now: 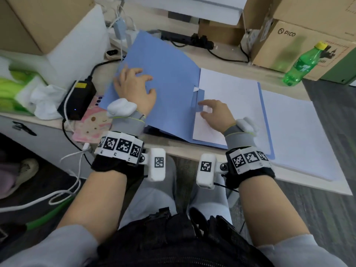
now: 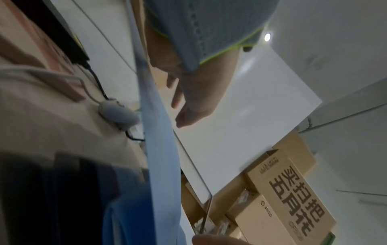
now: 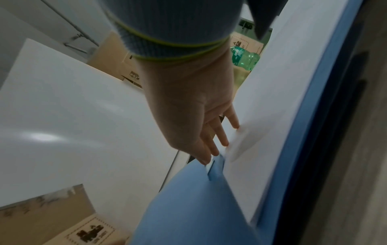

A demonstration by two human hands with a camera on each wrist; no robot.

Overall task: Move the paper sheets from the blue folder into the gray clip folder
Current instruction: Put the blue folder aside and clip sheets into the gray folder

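Note:
The blue folder (image 1: 169, 70) lies open on the desk, its left cover lifted off the table. My left hand (image 1: 138, 81) rests spread on that cover's inner face; the left wrist view shows the cover (image 2: 159, 149) edge-on beside the relaxed fingers (image 2: 178, 99). White paper sheets (image 1: 231, 97) lie stacked on the folder's right half. My right hand (image 1: 204, 107) touches them with straight fingers (image 3: 222, 137) at the spine, next to a small blue flap (image 1: 199, 99). A pale flat folder or board (image 1: 298, 135) lies to the right, partly under the blue folder.
A green bottle (image 1: 302, 66) stands at the back right before cardboard boxes (image 1: 300, 41). A black power adapter (image 1: 77, 101), cables and a pink notebook (image 1: 94, 124) crowd the left. The desk's front edge (image 1: 183, 151) runs just past my wrists.

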